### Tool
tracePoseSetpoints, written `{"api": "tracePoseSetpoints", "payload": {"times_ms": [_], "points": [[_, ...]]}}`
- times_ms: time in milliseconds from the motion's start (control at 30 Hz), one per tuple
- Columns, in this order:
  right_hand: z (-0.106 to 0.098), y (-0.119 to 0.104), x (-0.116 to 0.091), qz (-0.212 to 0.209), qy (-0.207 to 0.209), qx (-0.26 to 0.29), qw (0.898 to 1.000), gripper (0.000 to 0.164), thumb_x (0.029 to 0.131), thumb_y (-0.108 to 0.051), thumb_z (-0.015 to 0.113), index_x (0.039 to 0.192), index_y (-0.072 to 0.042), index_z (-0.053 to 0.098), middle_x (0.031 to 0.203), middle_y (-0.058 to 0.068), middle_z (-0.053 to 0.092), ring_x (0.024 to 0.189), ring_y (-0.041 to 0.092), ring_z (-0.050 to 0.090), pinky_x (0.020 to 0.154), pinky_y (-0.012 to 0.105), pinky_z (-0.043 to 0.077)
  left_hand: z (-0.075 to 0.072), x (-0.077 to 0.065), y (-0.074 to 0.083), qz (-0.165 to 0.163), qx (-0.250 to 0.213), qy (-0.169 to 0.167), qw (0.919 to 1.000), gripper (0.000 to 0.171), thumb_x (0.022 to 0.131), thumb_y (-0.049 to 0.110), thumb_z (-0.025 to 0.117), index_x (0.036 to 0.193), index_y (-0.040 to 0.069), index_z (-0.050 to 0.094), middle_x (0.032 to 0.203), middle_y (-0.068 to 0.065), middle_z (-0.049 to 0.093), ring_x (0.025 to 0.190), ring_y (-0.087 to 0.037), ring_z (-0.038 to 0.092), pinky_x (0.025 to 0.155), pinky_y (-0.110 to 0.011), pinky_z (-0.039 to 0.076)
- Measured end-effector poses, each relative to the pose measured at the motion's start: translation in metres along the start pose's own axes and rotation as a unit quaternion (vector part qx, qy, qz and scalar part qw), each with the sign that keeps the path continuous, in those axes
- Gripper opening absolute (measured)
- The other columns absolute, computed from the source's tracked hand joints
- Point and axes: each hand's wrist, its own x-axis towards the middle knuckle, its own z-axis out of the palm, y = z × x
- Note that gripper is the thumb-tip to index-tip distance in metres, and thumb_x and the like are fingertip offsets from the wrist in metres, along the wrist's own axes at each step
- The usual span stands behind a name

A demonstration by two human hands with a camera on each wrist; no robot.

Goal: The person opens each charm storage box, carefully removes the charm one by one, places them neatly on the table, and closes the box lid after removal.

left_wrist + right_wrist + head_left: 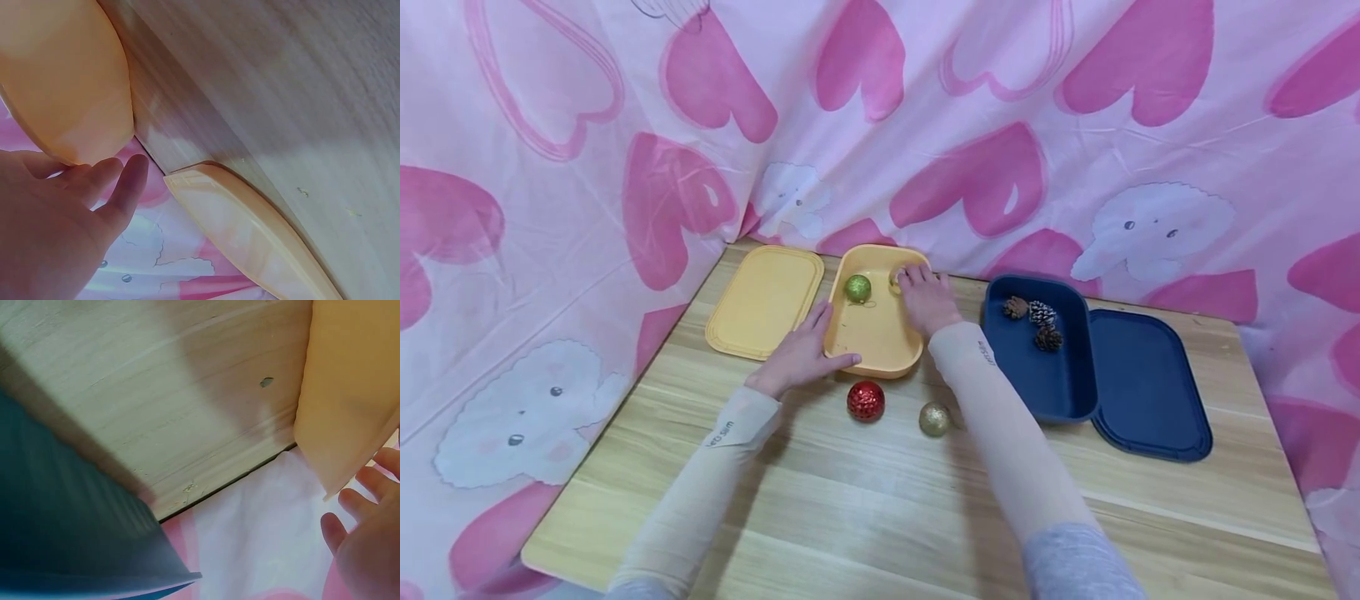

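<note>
A gold ornament [894, 282], mostly hidden, lies at the fingertips of the right hand [928, 300] in the far right part of a yellow container [880, 368]. That hand reaches over the container's right rim with its fingers bent down; whether they are closed round the ornament or only touch it, I cannot tell. To the ornament's left, in the same container, sits a glittery green ball [857, 288] with a thin loop just on its near side. The left hand [801, 354] is spread at the container's near left corner, its thumb out along the near rim and its other fingers by the left wall; it grips nothing.

Just on the near side of the container is a shiny red ball [866, 401], and to the right of that, a glittery gold ball [935, 419]. A flat yellow lid [766, 302] lies left of the yellow container. On the right stands a navy container [1041, 383] with three pine cones [1048, 338] grouped in its far half, and a navy lid [1150, 383] lies just to its right. All stand on a wood-grain tabletop [850, 517], with pink heart-patterned fabric [850, 167] behind and to the left.
</note>
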Motion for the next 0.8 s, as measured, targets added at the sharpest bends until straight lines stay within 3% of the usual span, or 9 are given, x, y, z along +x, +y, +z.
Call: {"api": "tracePoseSetpoints", "payload": {"times_ms": [300,433,567,800], "points": [[0.0019,-0.0048,0.0074,-0.002,-0.009,0.001,1.000,0.047,0.097,0.001,0.038,0.142,-0.011,0.036,0.144,0.012,0.035,0.136,0.031,0.030,0.112,0.052,0.029,-0.0011,-0.0001,0.0012,-0.008,-0.002,-0.006,0.9999,0.111,0.080,0.071,0.058,0.154,0.005,0.010,0.163,-0.014,0.008,0.146,-0.037,0.022,0.113,-0.060,0.029],[0.0012,-0.0065,0.0084,0.004,-0.011,0.010,1.000,0.045,0.098,-0.006,0.045,0.142,-0.011,0.038,0.130,0.014,0.039,0.124,0.031,0.040,0.108,0.049,0.032,-0.0005,0.0006,0.0011,-0.012,-0.004,-0.007,0.9999,0.111,0.080,0.073,0.057,0.154,0.005,0.010,0.163,-0.013,0.007,0.147,-0.035,0.020,0.114,-0.061,0.028],[0.0006,-0.0064,0.0080,0.010,-0.012,0.016,1.000,0.035,0.095,-0.006,0.052,0.129,-0.009,0.050,0.120,0.014,0.040,0.112,0.029,0.046,0.102,0.047,0.036,-0.0004,0.0004,0.0012,-0.015,-0.005,-0.007,0.9999,0.111,0.079,0.073,0.058,0.154,0.006,0.010,0.163,-0.012,0.008,0.147,-0.034,0.020,0.114,-0.060,0.028],[0.0002,-0.0050,0.0071,0.006,-0.014,0.022,1.000,0.031,0.096,-0.006,0.050,0.127,-0.008,0.051,0.127,0.013,0.047,0.116,0.030,0.050,0.102,0.048,0.036,0.0003,0.0005,0.0023,-0.015,-0.004,-0.004,0.9999,0.111,0.079,0.072,0.059,0.154,0.005,0.011,0.163,-0.013,0.009,0.145,-0.037,0.025,0.114,-0.058,0.030]]}}
